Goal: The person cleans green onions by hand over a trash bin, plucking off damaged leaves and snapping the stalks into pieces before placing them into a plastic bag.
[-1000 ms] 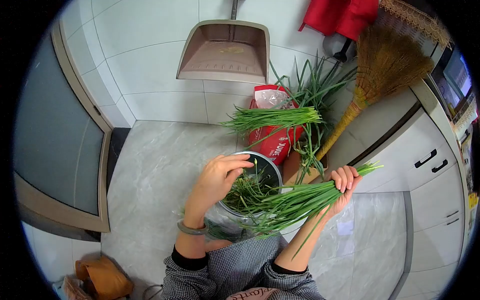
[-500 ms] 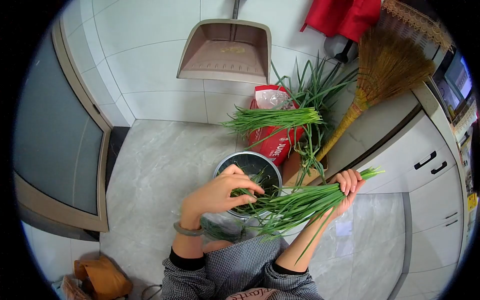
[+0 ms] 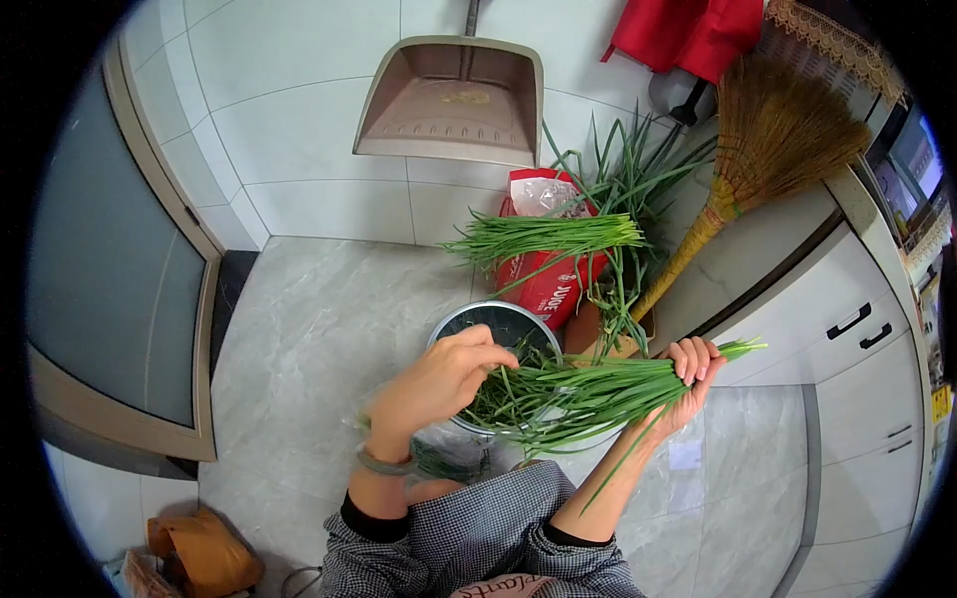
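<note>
A long bunch of garlic chives point(image 3: 598, 399) lies in the grip of my right hand point(image 3: 691, 381), which is wrapped round it near the pale stem ends. Its green leaves fan out to the left, over the rim of a round bin point(image 3: 439, 329). Over the bin, my left hand point(image 3: 444, 377) is closed with its fingertips bent in at the leaf tips. What it pinches is hidden behind the fingers. Loose green leaf scraps point(image 3: 488, 404) lie in the bin below.
Behind the bin, another chive bunch point(image 3: 548, 237) rests on a red bag point(image 3: 548, 289). Green onions point(image 3: 623, 169) stand beside it, by a cardboard box point(image 3: 593, 334). A broom point(image 3: 688, 249) leans at the right cabinet point(image 3: 857, 369); a dustpan point(image 3: 449, 110) hangs on the wall.
My left hand has turned and shifted slightly, its fingers now curled in more. More of the leaf scraps in the bin shows. My right hand keeps its hold on the chives, almost unmoved.
</note>
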A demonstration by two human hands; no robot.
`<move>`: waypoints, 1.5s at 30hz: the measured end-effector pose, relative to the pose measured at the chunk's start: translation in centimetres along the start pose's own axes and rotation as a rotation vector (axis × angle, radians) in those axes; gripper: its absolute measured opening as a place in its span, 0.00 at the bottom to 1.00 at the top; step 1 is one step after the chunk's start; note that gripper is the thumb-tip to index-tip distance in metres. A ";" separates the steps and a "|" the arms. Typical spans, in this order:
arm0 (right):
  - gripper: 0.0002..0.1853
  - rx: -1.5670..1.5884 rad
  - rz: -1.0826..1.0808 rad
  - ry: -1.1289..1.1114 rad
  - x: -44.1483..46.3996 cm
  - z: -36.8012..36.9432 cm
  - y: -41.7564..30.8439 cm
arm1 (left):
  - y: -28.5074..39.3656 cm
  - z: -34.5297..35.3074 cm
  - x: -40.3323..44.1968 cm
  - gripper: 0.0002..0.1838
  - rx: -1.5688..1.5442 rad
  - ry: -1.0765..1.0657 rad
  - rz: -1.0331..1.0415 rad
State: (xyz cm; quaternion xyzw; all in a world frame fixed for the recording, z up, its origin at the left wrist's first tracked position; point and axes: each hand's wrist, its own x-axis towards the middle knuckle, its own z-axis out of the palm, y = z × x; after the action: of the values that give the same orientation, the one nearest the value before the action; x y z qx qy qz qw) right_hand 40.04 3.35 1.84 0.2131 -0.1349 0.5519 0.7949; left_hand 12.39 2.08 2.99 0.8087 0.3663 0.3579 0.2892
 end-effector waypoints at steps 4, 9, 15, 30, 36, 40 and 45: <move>0.11 -0.105 -0.009 0.029 0.0 0.0 0.3 | -1.7 1.8 0.8 0.15 0.024 0.071 0.007; 0.11 -0.239 -0.024 0.082 0.0 0.0 0.5 | -4.5 3.5 1.2 0.13 0.019 0.089 0.061; 0.12 -0.169 -0.012 0.011 0.0 0.4 0.5 | -9.4 5.7 0.4 0.07 0.073 0.170 -0.065; 0.13 -0.023 0.069 -0.122 -0.4 0.3 1.0 | 0.8 2.3 1.4 0.10 -0.057 0.181 0.209; 0.13 -0.099 0.098 -0.111 -0.5 0.4 1.2 | 1.2 3.2 1.6 0.06 0.045 0.334 0.146; 0.13 -0.162 0.082 -0.068 -0.6 0.7 1.8 | -0.5 3.8 1.8 0.06 0.129 0.376 0.181; 0.11 -0.159 -0.009 0.004 -0.2 0.3 1.1 | -3.4 3.0 0.8 0.09 -0.060 0.354 -0.300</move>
State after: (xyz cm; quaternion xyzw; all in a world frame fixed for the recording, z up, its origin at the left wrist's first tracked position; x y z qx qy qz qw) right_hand 38.93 3.36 2.20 0.1486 -0.1760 0.5364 0.8119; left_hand 13.82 3.99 -0.98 0.6608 0.5168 0.4578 0.2944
